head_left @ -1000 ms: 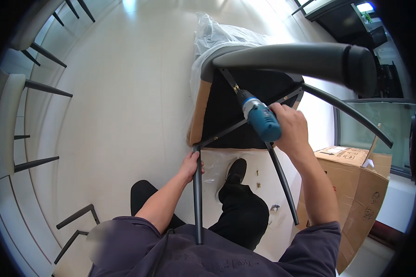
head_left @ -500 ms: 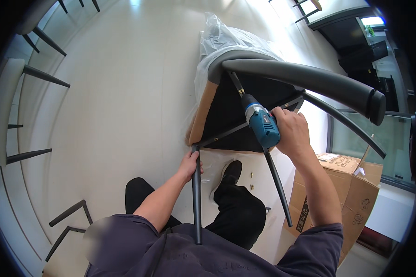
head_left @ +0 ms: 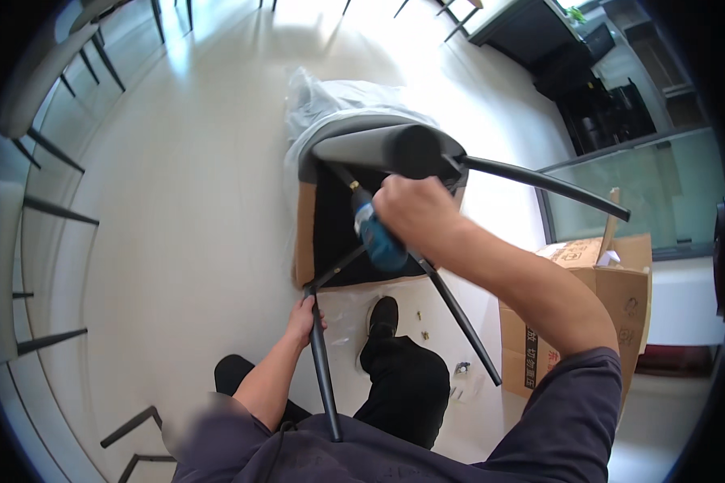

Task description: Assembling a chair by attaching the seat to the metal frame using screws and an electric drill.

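An upside-down chair [head_left: 334, 229] stands in front of me, its dark underside and brown-edged seat facing up. My right hand [head_left: 417, 208] is closed around a blue power drill [head_left: 381, 244], blurred by motion; the handle is mostly hidden. The drill's tip meets a brass-coloured fastener [head_left: 354, 186] on a dark metal bar under the seat. My left hand [head_left: 301, 319] grips the near-left chair leg [head_left: 324, 366] close to the seat corner. That leg's free end reaches my shirt. A thick dark grey leg [head_left: 362, 149] points up toward me beyond the drill.
Crumpled clear plastic [head_left: 330, 95] lies under the chair's far side. Small brass fasteners [head_left: 425, 335] and a little hardware [head_left: 461, 368] are on the floor by my shoe [head_left: 383, 316]. An open cardboard box [head_left: 576, 310] stands at right. Several chairs [head_left: 8, 241] line the left.
My view has shifted, so the chair appears lower and further left. My right hand and the drill have swung, with the forearm now reaching more across. My left hand keeps its hold on the leg.
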Available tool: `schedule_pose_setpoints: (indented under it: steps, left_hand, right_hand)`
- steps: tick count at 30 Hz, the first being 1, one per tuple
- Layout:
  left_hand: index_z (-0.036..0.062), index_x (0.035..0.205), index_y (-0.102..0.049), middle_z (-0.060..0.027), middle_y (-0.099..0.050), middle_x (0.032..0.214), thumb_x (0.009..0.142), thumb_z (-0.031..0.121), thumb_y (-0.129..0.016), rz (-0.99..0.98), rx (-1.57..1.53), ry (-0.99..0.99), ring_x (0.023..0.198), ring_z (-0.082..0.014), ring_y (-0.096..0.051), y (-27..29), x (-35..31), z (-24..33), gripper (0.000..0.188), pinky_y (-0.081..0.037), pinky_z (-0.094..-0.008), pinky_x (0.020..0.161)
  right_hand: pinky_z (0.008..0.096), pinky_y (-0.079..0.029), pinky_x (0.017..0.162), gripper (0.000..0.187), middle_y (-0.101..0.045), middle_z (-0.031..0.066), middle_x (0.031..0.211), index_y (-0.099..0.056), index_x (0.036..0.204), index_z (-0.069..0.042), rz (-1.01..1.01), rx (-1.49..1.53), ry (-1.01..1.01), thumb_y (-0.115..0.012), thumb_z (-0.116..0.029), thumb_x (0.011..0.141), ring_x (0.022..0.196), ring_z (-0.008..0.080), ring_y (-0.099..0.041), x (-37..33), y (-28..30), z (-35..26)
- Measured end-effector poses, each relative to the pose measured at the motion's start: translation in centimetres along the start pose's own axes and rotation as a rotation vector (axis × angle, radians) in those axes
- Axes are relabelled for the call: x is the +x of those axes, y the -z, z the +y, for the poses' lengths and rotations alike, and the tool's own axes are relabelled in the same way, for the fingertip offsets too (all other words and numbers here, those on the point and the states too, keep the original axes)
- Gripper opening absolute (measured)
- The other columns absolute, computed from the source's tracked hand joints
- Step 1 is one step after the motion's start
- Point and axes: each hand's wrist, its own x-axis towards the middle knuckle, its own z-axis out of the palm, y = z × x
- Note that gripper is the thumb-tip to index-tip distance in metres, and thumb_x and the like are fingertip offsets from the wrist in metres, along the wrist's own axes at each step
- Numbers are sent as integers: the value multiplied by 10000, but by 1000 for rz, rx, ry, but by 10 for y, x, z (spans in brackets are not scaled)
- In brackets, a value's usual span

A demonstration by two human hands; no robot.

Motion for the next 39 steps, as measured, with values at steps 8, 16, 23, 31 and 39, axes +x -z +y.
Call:
schedule_pose_setpoints:
  steps: [8,16,23,31,39]
  left_hand:
    - [59,1180,-485,-109,-579,795,1039,298,-448,30,41,12,498,-215,-548,3,-1,3,280,-478,-326,454]
    - [49,1182,-506,-101,-593,848,1041,318,-454,49,146,51,546,-231,-576,-9,-14,19,308,-471,-325,467]
    - [10,1134,-586,-75,-593,867,1013,462,-503,266,717,-170,710,-194,-589,-10,-10,58,475,-488,-329,599]
    - [-29,1409,-499,-174,-542,1343,985,704,-388,326,498,-594,1128,-274,-549,-57,28,180,854,-425,-368,988]
    - [0,1231,-596,-134,-614,1094,982,697,-422,286,606,-691,981,-214,-548,-106,43,203,760,-428,-339,893]
  right_hand:
    - [390,-500,930,466,-724,71,986,-687,1117,-123,-74,1514,-283,-862,-54,691,933,241,-680,-187,-28,26]
    - [337,-533,752,354,-705,138,964,-646,1164,-4,-349,1256,-1773,-731,-76,827,800,197,-647,-480,-119,-123]
    - [474,-502,809,582,-665,180,1011,-586,1249,-63,-697,1127,-1233,-736,-221,709,883,403,-642,-492,-124,-432]
    - [396,-441,788,239,-627,99,924,-630,1115,-98,-894,1311,-1100,-550,-247,946,813,279,-599,-475,-156,-649]
    - [305,-550,725,368,-736,83,945,-703,1195,-51,-1306,2218,-1081,-722,-242,881,759,166,-676,-490,-249,-379]
